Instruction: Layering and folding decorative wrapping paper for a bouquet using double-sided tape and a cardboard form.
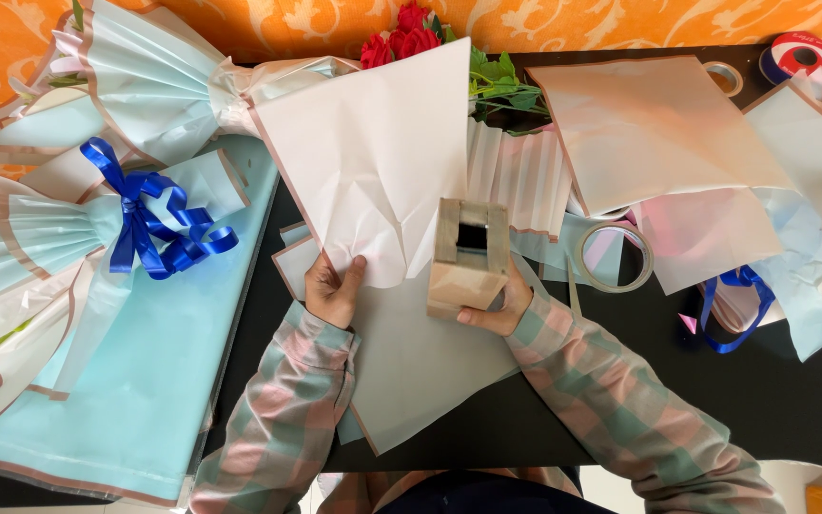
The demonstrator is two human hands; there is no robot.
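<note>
Left hand [333, 290] pinches the pink paper [373, 162], right hand [493, 303] grips the cardboard box [468, 259]; keep that fold tight.

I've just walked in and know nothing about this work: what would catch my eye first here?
Probably the bright blue ribbon bow on a pale wrapped bouquet at the left, and the red roses peeking over the top edge. In the middle, the left hand pinches a pale pink wrapping sheet while the right hand grips a brown tape dispenser.
</note>
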